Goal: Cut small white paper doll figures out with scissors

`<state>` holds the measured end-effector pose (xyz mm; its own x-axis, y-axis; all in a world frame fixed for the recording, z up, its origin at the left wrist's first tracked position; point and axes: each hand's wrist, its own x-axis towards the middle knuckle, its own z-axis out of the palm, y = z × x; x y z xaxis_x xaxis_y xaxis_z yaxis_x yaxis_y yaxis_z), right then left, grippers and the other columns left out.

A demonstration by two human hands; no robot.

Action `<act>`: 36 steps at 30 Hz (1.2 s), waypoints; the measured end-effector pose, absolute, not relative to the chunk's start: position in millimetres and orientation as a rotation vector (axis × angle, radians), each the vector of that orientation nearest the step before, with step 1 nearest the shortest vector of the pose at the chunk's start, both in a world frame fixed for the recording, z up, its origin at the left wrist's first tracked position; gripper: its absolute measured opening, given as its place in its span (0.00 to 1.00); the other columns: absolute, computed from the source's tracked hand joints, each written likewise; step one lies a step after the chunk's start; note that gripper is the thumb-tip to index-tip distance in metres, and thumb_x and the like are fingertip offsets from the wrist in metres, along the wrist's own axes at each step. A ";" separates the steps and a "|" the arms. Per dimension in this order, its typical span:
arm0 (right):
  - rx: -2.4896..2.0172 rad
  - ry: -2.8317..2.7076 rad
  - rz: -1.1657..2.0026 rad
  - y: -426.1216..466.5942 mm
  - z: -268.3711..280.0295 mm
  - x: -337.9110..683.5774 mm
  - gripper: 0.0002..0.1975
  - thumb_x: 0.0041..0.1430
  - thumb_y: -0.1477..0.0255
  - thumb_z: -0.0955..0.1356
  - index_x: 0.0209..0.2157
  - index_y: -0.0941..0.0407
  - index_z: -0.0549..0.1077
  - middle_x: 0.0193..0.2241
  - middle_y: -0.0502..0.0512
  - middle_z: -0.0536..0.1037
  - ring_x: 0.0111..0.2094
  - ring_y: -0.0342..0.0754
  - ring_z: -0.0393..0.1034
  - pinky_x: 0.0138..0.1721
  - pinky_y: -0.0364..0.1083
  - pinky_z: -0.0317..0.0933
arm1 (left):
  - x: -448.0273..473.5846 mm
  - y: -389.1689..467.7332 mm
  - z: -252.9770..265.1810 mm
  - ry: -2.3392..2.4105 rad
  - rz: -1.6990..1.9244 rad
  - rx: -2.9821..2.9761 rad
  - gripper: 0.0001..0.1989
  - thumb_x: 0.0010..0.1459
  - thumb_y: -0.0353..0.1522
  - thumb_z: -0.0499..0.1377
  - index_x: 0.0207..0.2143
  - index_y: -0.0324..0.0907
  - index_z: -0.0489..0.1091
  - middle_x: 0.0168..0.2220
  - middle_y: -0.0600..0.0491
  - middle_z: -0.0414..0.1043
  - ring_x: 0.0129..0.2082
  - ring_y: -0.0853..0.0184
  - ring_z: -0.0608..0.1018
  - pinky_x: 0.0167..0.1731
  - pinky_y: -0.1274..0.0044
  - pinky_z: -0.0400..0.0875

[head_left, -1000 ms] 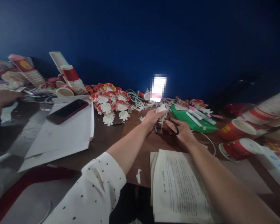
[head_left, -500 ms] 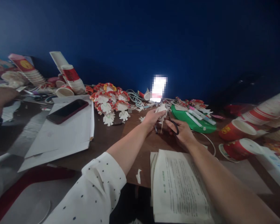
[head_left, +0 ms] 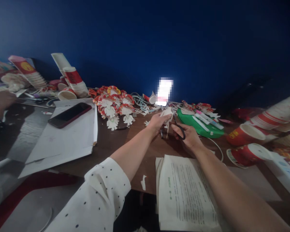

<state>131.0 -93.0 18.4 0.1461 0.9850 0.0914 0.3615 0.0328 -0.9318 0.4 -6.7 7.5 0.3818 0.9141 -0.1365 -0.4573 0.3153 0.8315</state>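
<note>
My left hand (head_left: 157, 123) pinches a small piece of white paper (head_left: 168, 114) above the brown table, below a bright phone screen. My right hand (head_left: 187, 135) is closed around a pair of scissors (head_left: 182, 131) with dark handles, the blades pointing up beside the paper's right edge. Whether the blades touch the paper I cannot tell. A thin paper strip (head_left: 167, 131) hangs beneath the held piece. To the left lies a pile of white paper figures with red and yellow trim (head_left: 114, 104).
Behind my hands stands a glowing phone (head_left: 164, 91). A green mat (head_left: 203, 127) bears markers. Red paper cups (head_left: 246, 135) are at right, stacked cups (head_left: 74, 82) at left. A dark phone (head_left: 70, 115) lies on a white board (head_left: 62, 138). A printed booklet (head_left: 183, 190) lies in front. Another person's hand (head_left: 1, 103) is at far left.
My hands, the scissors and the paper stay almost in the same place. The other person's hand at far left has shifted slightly left.
</note>
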 end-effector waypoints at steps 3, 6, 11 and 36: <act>-1.491 -1.359 0.851 -92.6 17.9 131.5 0.27 0.50 0.46 0.73 0.21 0.56 0.72 0.19 0.49 0.70 0.20 0.41 0.61 0.22 0.43 0.55 | -0.1 -7.4 8.5 0.699 1.001 0.789 0.13 0.48 0.33 0.71 0.34 0.36 0.75 0.25 0.52 0.76 0.24 0.71 0.75 0.31 0.77 0.69; -1.485 -1.342 0.863 -92.4 18.9 131.2 0.27 0.49 0.45 0.73 0.22 0.57 0.73 0.18 0.49 0.70 0.19 0.41 0.60 0.22 0.43 0.55 | -0.8 -8.4 9.6 0.705 1.006 0.795 0.13 0.47 0.33 0.71 0.34 0.36 0.75 0.26 0.53 0.75 0.24 0.71 0.74 0.30 0.77 0.68; -1.495 -1.370 0.863 -92.6 21.1 130.8 0.27 0.49 0.46 0.73 0.19 0.56 0.72 0.18 0.50 0.69 0.19 0.41 0.60 0.22 0.44 0.56 | -1.3 -9.0 11.2 0.705 1.018 0.795 0.13 0.46 0.33 0.72 0.33 0.36 0.75 0.25 0.53 0.75 0.23 0.71 0.74 0.30 0.77 0.68; -1.498 -1.304 0.878 -95.5 16.3 130.0 0.26 0.51 0.46 0.73 0.26 0.58 0.76 0.20 0.50 0.72 0.20 0.41 0.62 0.21 0.42 0.56 | -3.1 -10.6 13.9 0.709 1.004 0.806 0.13 0.46 0.33 0.72 0.32 0.36 0.75 0.23 0.54 0.74 0.21 0.72 0.73 0.27 0.78 0.67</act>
<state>130.0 -95.5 16.3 0.1797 0.9820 0.0582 0.3149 -0.0013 -0.9491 -3.1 -10.6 13.9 0.3715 0.9173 -0.1432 -0.4418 0.3103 0.8417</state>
